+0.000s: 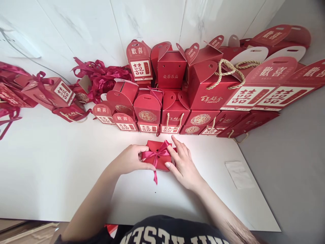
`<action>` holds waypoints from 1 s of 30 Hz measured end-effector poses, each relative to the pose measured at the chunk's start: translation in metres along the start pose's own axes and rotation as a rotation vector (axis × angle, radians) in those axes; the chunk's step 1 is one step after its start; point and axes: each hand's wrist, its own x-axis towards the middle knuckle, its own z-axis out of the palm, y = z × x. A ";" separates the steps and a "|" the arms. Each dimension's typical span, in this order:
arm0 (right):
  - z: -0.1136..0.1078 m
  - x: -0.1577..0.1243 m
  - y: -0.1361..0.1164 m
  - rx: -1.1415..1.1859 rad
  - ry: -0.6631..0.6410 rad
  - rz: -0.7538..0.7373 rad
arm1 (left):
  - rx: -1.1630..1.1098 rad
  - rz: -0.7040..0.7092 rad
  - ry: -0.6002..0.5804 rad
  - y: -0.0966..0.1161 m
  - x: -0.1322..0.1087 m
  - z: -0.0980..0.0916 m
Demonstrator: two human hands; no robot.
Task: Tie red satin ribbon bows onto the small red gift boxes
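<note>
A small red gift box point(155, 146) lies on the white table point(58, 173) in front of me, wrapped by a dark pink ribbon point(155, 156) tied in a bow, with one tail hanging toward me. My left hand point(132, 159) is closed, pinching the left loop of the bow. My right hand point(181, 162) rests against the box's right side, thumb pressed on the ribbon and fingers stretched along the box.
A row of red gift boxes point(175, 112) with rope handles stands stacked along the white wall behind. A heap of loose red ribbons point(101, 78) and more boxes point(50, 93) lie at the left. A folded white sheet point(238, 174) lies at the right.
</note>
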 end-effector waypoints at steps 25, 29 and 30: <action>0.006 -0.002 0.003 -0.073 -0.024 -0.008 | -0.158 0.019 -0.050 -0.013 0.007 -0.010; 0.010 -0.003 0.002 -0.092 -0.022 -0.007 | -0.187 0.019 -0.065 -0.014 0.007 -0.010; 0.011 -0.003 0.002 -0.084 -0.024 -0.004 | -0.198 0.021 -0.070 -0.013 0.007 -0.010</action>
